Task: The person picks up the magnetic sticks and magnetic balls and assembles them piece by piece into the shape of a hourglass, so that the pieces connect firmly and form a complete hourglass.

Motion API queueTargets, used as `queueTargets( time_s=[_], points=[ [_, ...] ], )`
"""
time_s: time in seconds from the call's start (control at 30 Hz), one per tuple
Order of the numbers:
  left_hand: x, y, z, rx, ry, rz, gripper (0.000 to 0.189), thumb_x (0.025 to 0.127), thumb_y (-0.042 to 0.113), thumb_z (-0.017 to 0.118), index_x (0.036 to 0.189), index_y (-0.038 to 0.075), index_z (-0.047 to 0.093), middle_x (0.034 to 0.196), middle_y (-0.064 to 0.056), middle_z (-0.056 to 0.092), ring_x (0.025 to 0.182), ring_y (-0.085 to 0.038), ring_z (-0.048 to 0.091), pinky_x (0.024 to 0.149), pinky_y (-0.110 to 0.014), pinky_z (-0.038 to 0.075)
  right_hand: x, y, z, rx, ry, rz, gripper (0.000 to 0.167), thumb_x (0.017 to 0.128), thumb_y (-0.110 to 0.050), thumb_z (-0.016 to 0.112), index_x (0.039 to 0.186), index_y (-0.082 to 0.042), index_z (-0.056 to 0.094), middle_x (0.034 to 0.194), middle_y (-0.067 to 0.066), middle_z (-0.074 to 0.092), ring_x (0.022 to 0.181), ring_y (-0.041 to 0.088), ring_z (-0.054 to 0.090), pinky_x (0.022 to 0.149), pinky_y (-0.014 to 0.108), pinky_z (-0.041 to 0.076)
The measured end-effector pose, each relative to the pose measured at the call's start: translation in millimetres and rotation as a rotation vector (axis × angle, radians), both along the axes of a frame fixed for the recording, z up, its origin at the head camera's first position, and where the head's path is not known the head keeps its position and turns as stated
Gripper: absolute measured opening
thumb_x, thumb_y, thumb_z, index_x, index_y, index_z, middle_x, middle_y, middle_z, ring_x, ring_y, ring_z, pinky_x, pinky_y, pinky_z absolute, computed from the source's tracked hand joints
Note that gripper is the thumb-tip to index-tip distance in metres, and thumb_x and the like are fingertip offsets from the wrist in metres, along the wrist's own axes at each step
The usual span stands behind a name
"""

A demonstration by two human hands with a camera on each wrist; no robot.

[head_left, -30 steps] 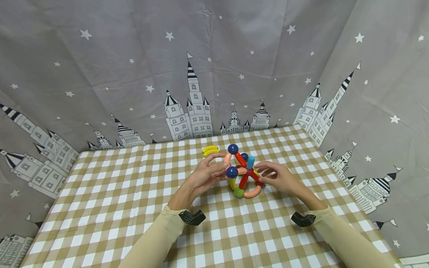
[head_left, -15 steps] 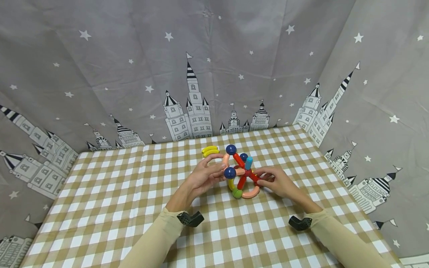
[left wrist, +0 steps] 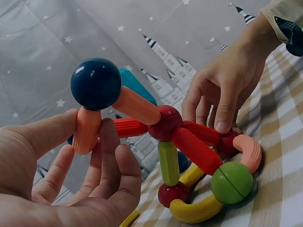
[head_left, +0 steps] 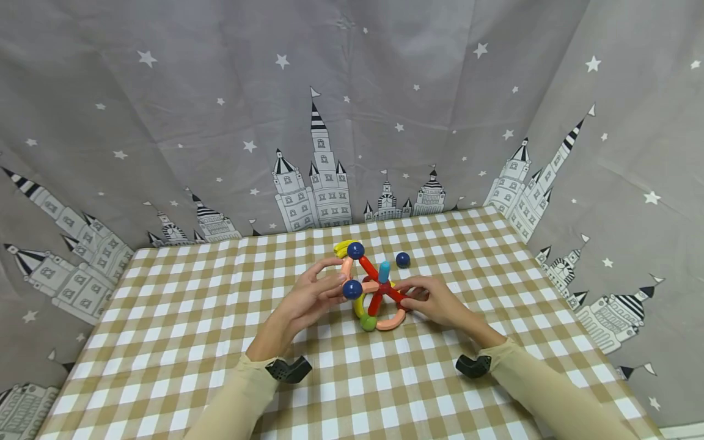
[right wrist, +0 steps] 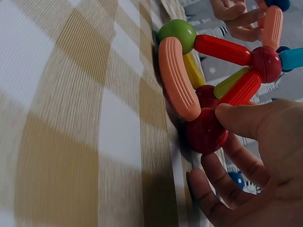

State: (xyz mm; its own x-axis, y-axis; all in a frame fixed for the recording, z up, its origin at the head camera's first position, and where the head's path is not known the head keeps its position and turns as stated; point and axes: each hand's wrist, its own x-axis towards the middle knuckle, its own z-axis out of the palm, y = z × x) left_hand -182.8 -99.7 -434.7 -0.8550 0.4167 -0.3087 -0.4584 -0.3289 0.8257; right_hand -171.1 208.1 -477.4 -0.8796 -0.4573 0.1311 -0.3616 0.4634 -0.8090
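Note:
Both hands hold a toy built of magnetic sticks and balls. Around its red centre ball [head_left: 384, 288] are red sticks, a salmon stick and an upright blue stick [head_left: 384, 272]. My left hand [head_left: 308, 299] pinches a second salmon stick [left wrist: 87, 127] between thumb and fingers, joining two navy balls [head_left: 355, 250] at the raised left end. My right hand [head_left: 437, 302] pinches a red ball [right wrist: 207, 131] at the lower right, its thumb where the red stick meets it. The base ring, with a green ball [head_left: 368, 322] and curved sticks, sits at the tablecloth; exact contact is unclear.
A loose navy ball [head_left: 403, 260] lies behind the toy. Yellow curved sticks [head_left: 342, 248] lie at the back, partly covered by the raised end. A checked tablecloth [head_left: 220, 342] spreads under everything, and a grey castle curtain [head_left: 220, 122] hangs behind.
The right hand has closed in from beside the toy and now pinches its red ball. Both hands and the toy have shifted left, while the loose navy ball stayed behind.

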Motion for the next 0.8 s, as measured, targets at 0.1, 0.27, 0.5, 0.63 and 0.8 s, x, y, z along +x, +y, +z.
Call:
queueTargets(
  time_s=[0.1,0.27,0.5,0.63,0.8],
  points=[
    [1.9,-9.4,-0.5,-0.012,0.008,0.006,0.043,0.101,0.009,0.065,0.141,0.014,0.049,0.126,-0.015,0.055,0.101,-0.022,0.068,0.090,-0.039,0.056,-0.6,-8.5,0.3,0.010,-0.018,-0.003,0.027,0.094,-0.011,0.076,0.121,-0.011,0.073,0.111,0.006,0.074,0.089,0.018,0.070,0.079,0.031,0.057],
    [3.8,-20.4,-0.3,0.009,0.017,0.021,0.043,0.101,0.008,0.066,0.140,0.012,0.049,0.123,-0.016,0.055,0.101,-0.023,0.069,0.093,-0.041,0.055,-1.3,-20.9,-0.2,0.029,-0.025,-0.013,0.029,0.094,-0.013,0.076,0.122,-0.013,0.073,0.112,0.004,0.074,0.092,0.018,0.070,0.080,0.031,0.057],
    [4.6,-29.0,0.1,0.001,0.004,0.036,0.046,0.100,0.008,0.066,0.142,0.012,0.048,0.119,-0.013,0.058,0.101,-0.023,0.069,0.092,-0.039,0.056,-2.4,-28.9,1.0,0.036,-0.049,-0.002,0.028,0.095,-0.015,0.076,0.123,-0.016,0.073,0.113,0.003,0.073,0.092,0.018,0.069,0.081,0.034,0.057],
    [4.5,-30.5,0.0,-0.006,-0.014,0.042,0.047,0.100,0.008,0.068,0.143,0.013,0.047,0.119,-0.012,0.058,0.099,-0.022,0.069,0.091,-0.038,0.056,-4.3,-23.9,6.9,0.038,-0.072,0.010,0.031,0.096,-0.018,0.075,0.127,-0.016,0.070,0.116,0.005,0.072,0.096,0.019,0.069,0.084,0.035,0.056],
    [4.4,-30.9,0.2,-0.010,-0.017,0.045,0.047,0.100,0.008,0.068,0.143,0.013,0.048,0.120,-0.013,0.058,0.099,-0.022,0.068,0.091,-0.038,0.056,-17.2,-12.3,18.9,-0.024,-0.003,-0.053,0.038,0.093,-0.008,0.076,0.130,-0.009,0.067,0.121,0.017,0.069,0.099,0.029,0.069,0.087,0.043,0.057]
  ],
)
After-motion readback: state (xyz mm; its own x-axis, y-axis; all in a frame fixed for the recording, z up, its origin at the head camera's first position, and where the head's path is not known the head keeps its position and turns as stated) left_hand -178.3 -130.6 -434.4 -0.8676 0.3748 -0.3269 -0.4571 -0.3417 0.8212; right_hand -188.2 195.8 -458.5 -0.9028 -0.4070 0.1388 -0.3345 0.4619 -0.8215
